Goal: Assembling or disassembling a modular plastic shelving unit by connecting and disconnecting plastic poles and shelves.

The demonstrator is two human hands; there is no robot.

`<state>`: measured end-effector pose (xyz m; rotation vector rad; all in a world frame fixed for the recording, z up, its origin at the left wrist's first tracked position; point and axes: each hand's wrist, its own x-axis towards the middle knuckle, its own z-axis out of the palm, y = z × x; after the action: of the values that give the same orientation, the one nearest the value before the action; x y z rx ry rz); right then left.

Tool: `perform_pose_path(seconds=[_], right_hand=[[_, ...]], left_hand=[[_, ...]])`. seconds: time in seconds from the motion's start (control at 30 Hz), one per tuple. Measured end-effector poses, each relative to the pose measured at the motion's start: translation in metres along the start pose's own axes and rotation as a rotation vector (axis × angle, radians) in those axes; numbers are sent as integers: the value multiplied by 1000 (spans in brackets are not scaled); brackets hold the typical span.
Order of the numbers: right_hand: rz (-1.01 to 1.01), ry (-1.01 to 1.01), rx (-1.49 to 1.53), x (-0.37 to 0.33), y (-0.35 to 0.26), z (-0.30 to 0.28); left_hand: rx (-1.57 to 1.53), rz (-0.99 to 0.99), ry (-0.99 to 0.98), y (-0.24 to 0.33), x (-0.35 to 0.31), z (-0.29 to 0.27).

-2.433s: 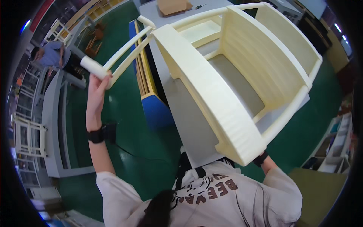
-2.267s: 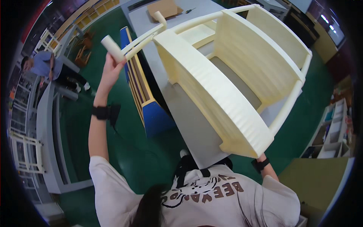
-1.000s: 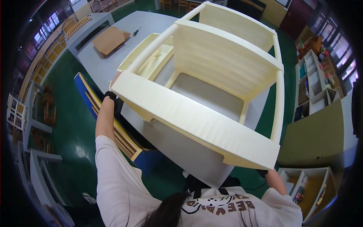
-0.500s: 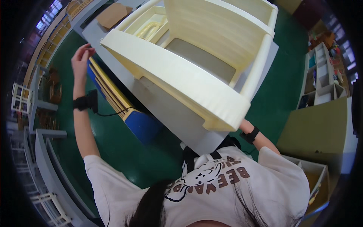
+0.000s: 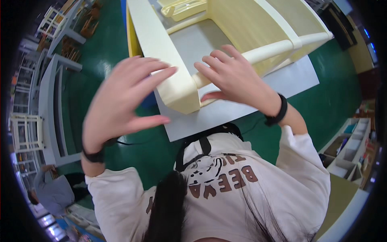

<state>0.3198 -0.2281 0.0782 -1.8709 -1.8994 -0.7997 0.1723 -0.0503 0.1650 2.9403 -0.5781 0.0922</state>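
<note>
A large cream plastic frame (image 5: 162, 44), like a small shelf unit, lies on a grey table top (image 5: 181, 128). It has wide side panels, round rails and a sheet-like inner panel (image 5: 246, 26). My left hand (image 5: 125, 94), slightly blurred, is by the near end of the long side panel, fingers stretched and thumb apart. My right hand (image 5: 240, 78) is over the near round rail beside that same end, with its fingers spread and curved. Neither hand grips anything; whether the right one touches the rail, I cannot tell. Both wrists wear black bands.
A blue and yellow piece (image 5: 132, 36) stands beyond the table's left edge, partly hidden by the frame. Grey benches (image 5: 49, 105) and a white rack (image 5: 27, 133) are at the left, near another person (image 5: 54, 191). White cubby shelves (image 5: 346, 149) stand at the right.
My left hand has come from the frame's far left to its near end. The right hand has risen from below the frame to above its rail. The view has turned.
</note>
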Motion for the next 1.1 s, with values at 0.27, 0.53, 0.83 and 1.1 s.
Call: perform_pose_path(seconds=[0.27, 0.53, 0.83, 1.1], right_hand=[[-41, -469, 329, 13, 9, 19], [-134, -316, 198, 8, 9, 26], [-109, -336, 81, 0, 8, 28], [-51, -297, 81, -1, 8, 31]], left_hand=[[-45, -13, 326, -10, 30, 67], [-373, 79, 226, -39, 52, 77], [-445, 132, 227, -51, 39, 77], [-390, 195, 190, -56, 53, 76]])
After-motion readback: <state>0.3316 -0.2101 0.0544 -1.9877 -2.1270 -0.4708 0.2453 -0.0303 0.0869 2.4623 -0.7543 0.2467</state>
